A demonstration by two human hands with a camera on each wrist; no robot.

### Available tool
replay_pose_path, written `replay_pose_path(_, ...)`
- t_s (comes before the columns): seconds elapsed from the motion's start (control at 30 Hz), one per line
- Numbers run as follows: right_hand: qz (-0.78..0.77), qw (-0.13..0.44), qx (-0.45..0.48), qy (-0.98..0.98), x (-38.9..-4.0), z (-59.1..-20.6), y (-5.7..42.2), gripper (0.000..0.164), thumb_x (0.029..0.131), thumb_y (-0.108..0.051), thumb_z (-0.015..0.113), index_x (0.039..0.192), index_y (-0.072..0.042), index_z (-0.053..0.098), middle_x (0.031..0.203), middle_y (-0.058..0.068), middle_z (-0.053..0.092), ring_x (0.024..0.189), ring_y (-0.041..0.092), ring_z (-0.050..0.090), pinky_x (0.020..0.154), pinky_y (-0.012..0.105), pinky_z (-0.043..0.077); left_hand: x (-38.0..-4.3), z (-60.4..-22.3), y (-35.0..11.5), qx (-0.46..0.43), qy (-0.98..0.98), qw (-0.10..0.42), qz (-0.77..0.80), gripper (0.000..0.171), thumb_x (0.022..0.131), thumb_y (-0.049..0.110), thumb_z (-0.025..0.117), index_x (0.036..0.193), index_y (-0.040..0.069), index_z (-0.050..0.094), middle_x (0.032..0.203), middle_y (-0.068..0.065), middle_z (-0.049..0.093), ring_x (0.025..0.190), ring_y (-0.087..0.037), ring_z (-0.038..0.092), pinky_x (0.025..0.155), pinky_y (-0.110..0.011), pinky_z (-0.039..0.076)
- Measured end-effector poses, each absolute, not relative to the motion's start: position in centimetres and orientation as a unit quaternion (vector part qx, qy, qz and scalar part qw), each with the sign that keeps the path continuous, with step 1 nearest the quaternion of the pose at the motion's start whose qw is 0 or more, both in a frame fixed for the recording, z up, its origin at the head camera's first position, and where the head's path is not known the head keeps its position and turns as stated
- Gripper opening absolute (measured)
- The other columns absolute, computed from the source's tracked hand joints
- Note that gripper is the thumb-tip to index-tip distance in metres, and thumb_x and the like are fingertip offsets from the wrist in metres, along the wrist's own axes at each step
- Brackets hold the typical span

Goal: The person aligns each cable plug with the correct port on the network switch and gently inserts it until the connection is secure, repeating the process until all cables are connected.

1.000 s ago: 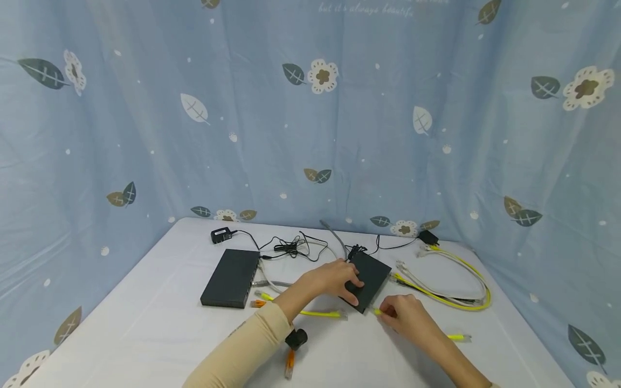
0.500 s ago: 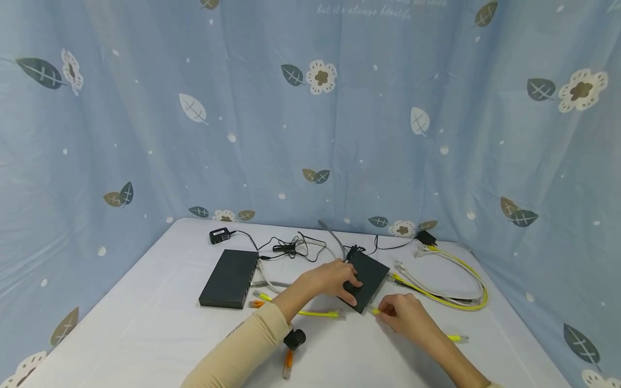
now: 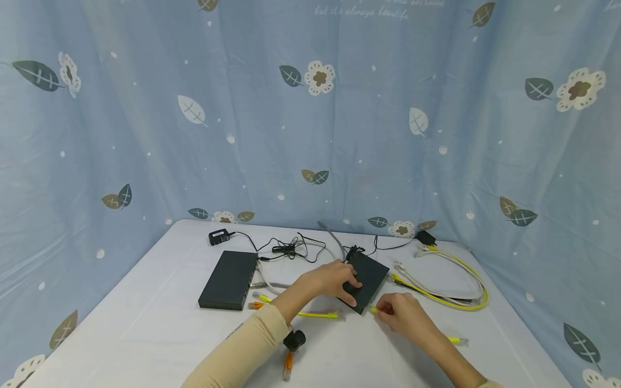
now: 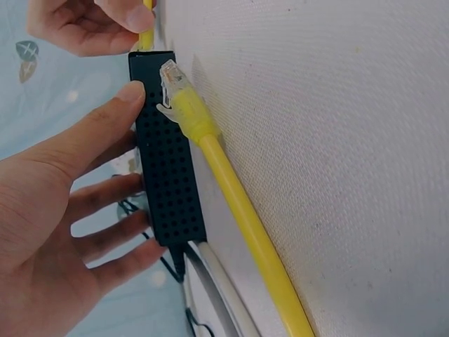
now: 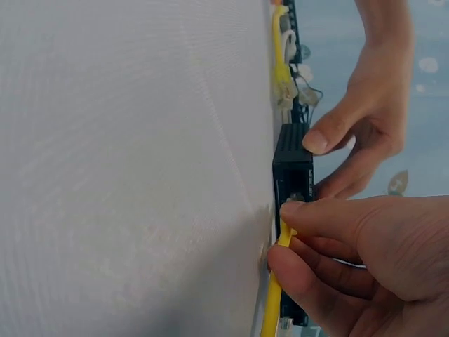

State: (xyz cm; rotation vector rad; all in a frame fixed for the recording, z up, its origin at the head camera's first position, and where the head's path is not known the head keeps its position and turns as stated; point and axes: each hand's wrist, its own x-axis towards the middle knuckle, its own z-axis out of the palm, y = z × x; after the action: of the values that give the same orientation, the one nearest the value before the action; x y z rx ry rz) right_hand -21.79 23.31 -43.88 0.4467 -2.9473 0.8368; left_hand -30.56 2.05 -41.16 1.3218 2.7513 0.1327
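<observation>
On the white table, a flat black network switch box (image 3: 371,274) lies turned at an angle. My left hand (image 3: 335,278) rests on its top with fingers spread, the thumb near the front edge (image 4: 158,67). My right hand (image 3: 404,312) pinches the yellow network cable (image 5: 272,309) just behind its plug, between thumb and fingertips. That plug is at a port on the box's right side; my fingers partly cover it, so I cannot tell how deep it sits. A second yellow cable's clear plug (image 4: 184,105) lies just left of the box.
Another black box (image 3: 229,280) lies to the left with grey, yellow and orange cables beside it. A coil of yellow and white cables (image 3: 477,277) lies at the right. Black adapters (image 3: 219,236) and thin cords stand behind. An orange plug (image 3: 288,366) is near the front.
The head view has drifted slightly. Both hands keep practically the same places, with the right still pinching the yellow cable at the box.
</observation>
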Motion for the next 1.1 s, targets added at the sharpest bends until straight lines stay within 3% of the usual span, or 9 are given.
replay_pose_path(0.27, 0.240, 0.060, 0.142, -0.958, -21.78, -44.22, 23.31, 0.006, 0.081, -0.014, 0.079, 0.084, -0.015, 0.074, 0.065, -0.012, 0.064, 0.051, -0.004, 0.051, 0.048, 0.017, 0.044, -30.50, -41.10, 2.02, 0.430, 0.901, 0.045, 0.044, 0.050, 0.081, 0.051, 0.074, 0.128, 0.033, 0.066, 0.139, 0.004, 0.057, 0.118, -0.017, 0.054, 0.097, -0.028, 0.049)
replay_pose_path(0.47, 0.213, 0.063, 0.105, -0.969, -21.43, -43.99, 23.32, 0.013, 0.074, -0.016, 0.085, 0.084, -0.017, 0.075, 0.068, -0.013, 0.067, 0.061, -0.002, 0.058, 0.056, 0.018, 0.047, -30.33, -41.01, 2.04, 0.429, 0.901, 0.048, 0.048, 0.050, 0.081, 0.050, 0.075, 0.128, 0.032, 0.067, 0.140, 0.003, 0.057, 0.118, -0.017, 0.054, 0.096, -0.028, 0.050)
replay_pose_path(0.63, 0.189, 0.068, 0.092, -0.975, -21.35, -43.94, 23.44, 0.009, 0.075, -0.019, 0.084, 0.078, -0.021, 0.075, 0.065, -0.016, 0.063, 0.058, -0.003, 0.053, 0.054, 0.019, 0.044, -30.40, -41.08, 2.03, 0.428, 0.901, 0.049, 0.048, 0.050, 0.081, 0.051, 0.074, 0.127, 0.033, 0.067, 0.140, 0.003, 0.056, 0.117, -0.017, 0.054, 0.094, -0.028, 0.050)
replay_pose_path(1.1, 0.186, 0.077, 0.112, -0.973, -21.33, -44.31, 23.81, 0.006, 0.078, -0.020, 0.082, 0.079, -0.022, 0.076, 0.063, -0.018, 0.062, 0.056, -0.006, 0.050, 0.053, 0.018, 0.042, -30.34, -40.96, 2.25, 0.420, 0.904, 0.065, 0.050, 0.052, 0.082, 0.050, 0.074, 0.130, 0.032, 0.065, 0.149, -0.001, 0.049, 0.135, -0.019, 0.048, 0.112, -0.034, 0.039)
